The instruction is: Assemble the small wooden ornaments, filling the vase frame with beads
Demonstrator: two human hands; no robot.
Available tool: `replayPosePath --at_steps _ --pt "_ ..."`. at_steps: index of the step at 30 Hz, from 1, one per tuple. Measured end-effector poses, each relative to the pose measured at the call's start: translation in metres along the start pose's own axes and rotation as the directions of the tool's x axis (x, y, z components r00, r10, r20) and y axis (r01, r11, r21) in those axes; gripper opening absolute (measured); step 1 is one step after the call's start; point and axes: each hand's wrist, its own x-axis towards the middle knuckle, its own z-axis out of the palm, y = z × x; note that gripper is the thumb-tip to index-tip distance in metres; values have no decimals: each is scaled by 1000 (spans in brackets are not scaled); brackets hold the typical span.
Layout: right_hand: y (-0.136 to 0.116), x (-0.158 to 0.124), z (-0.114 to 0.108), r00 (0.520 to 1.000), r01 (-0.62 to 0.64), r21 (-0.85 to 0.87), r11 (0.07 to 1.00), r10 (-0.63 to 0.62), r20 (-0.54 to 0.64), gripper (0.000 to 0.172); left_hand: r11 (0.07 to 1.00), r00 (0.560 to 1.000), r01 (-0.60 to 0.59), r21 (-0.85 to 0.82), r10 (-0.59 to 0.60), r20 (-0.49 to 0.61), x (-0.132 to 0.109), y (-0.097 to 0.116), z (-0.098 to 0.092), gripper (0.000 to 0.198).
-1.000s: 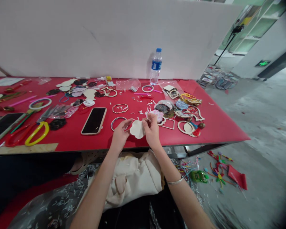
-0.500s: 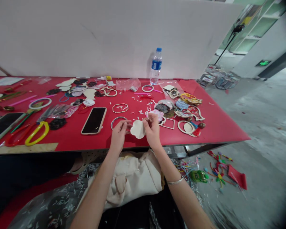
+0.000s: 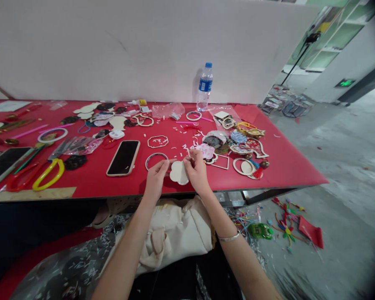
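A cream wooden flower-shaped cut-out (image 3: 178,173) sits between my hands, just above the red tabletop. My left hand (image 3: 156,178) grips its left side with the fingertips. My right hand (image 3: 196,170) pinches its upper right edge, hiding part of it. A thin metal ring (image 3: 154,161) lies just beyond my left fingers. A pink patterned piece (image 3: 205,151) lies just beyond my right hand, with an open wooden diamond frame (image 3: 219,162) to its right. White paper shreds (image 3: 187,146) are scattered near my fingertips.
The red table (image 3: 287,171) holds a phone (image 3: 123,158), a water bottle (image 3: 204,83), yellow-and-red handles (image 3: 48,175), and several wooden frames and craft pieces. A cream cloth bag (image 3: 175,231) sits below the table edge. Coloured scraps and a green toy (image 3: 260,231) lie on the concrete floor.
The flower cut-out has shifted slightly down and left. My right hand has moved a little left with it, and my left fingers have shifted along its edge.
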Motion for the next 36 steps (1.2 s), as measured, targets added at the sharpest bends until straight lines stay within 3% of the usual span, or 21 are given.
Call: replayPosePath --at_steps 5,8,11,13,16,19,24,29,36 --pt "2 1 0 999 -12 25 1000 13 -35 29 961 993 -116 252 117 11 -6 3 1 43" --pt "3 1 -1 998 -27 26 999 28 -62 30 845 959 -277 457 270 82 -10 5 5 36" --pt "4 2 -2 993 -52 23 998 55 -106 31 731 914 -396 556 370 164 -13 5 9 34" --pt "4 2 -2 993 -51 26 998 53 -109 31 746 921 -380 547 357 153 -12 3 10 34" --pt "3 1 -1 998 -19 37 999 21 -66 31 873 967 -253 418 244 76 -7 -2 7 46" --pt "2 0 0 1000 14 21 1000 -13 -28 31 947 985 -159 278 133 110 -1 -5 4 60" --pt "-1 -1 -1 999 46 -74 996 -46 5 27 956 983 -93 278 43 178 4 -6 2 39" --pt "-7 -1 -5 980 120 -211 970 -150 -134 13 925 989 -121 360 83 120 4 -5 2 27" --pt "-16 -3 -3 945 303 -241 922 -259 200 11 855 972 -234 462 213 97 -5 -1 7 22"
